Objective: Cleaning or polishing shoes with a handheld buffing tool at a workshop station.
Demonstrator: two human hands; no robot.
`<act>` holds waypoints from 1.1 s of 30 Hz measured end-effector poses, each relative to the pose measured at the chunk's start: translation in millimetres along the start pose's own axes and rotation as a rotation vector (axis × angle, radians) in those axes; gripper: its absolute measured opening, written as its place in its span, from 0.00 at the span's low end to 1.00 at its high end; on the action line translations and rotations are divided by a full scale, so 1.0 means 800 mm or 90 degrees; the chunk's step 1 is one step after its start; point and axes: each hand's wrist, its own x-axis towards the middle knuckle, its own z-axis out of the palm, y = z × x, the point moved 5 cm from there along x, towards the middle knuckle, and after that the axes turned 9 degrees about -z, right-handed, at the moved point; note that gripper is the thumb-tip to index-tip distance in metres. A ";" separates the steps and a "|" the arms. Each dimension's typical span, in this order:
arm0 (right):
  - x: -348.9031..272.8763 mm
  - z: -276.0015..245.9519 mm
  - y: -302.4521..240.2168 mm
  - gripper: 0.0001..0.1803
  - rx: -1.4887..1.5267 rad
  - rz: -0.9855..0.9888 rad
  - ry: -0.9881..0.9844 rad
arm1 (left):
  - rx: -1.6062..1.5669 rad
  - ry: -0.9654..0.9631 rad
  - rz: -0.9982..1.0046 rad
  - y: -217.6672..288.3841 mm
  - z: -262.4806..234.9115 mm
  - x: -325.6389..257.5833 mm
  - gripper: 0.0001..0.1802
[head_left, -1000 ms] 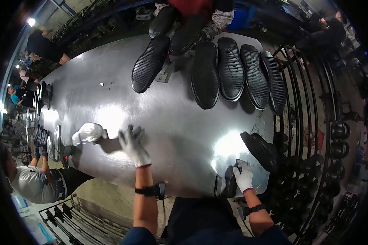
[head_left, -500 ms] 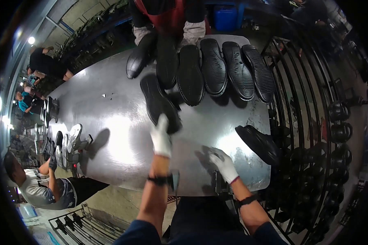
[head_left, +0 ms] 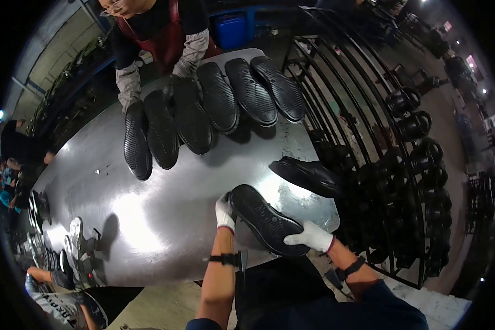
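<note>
Both my hands wear white gloves and hold one black shoe [head_left: 267,220], its sole turned up, over the near edge of the metal table. The left hand [head_left: 225,213] is closed around its far-left end, fingers partly hidden by the shoe. At its near-right end my right hand [head_left: 312,237] grips with the thumb across the sole. Just beyond the right hand another black shoe [head_left: 308,176] lies on the table. Several black shoes with ribbed soles up, one of them a middle shoe [head_left: 219,98], line the far side.
Across the metal table [head_left: 165,203] stands a co-worker in a red apron [head_left: 165,47], arms reaching to the shoe row. A black rack [head_left: 363,137] holding dark shoes borders the right side. Pale shoe forms [head_left: 77,236] stand at the left, near another person [head_left: 66,308].
My left hand has brought the shoe from mid-table toward me, and my right hand now holds it too. The view has swung right. The co-worker's hands have shifted to the row's left end.
</note>
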 end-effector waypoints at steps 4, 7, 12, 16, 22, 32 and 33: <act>-0.036 0.034 0.069 0.58 0.099 -0.137 0.104 | 0.302 -0.084 -0.003 0.000 0.022 0.019 0.14; -0.093 0.048 0.097 0.60 0.122 -0.092 0.195 | 0.628 -0.116 0.351 0.026 0.118 -0.045 0.20; -0.046 0.045 -0.041 0.59 -0.320 -0.088 0.238 | 0.719 0.093 0.246 0.016 0.065 -0.041 0.22; 0.011 0.071 -0.100 0.44 -0.516 -0.233 0.357 | -0.080 -0.075 -0.052 0.042 0.116 -0.081 0.16; -0.195 0.083 0.054 0.38 -0.548 -0.617 0.293 | 0.158 -0.123 0.325 0.116 0.186 -0.327 0.14; -0.131 -0.025 -0.023 0.42 -0.518 -0.535 0.792 | -0.107 0.051 0.027 0.079 0.160 -0.102 0.28; -0.091 -0.027 0.032 0.45 -0.368 -0.460 0.750 | -0.112 0.092 0.068 0.049 0.144 -0.071 0.26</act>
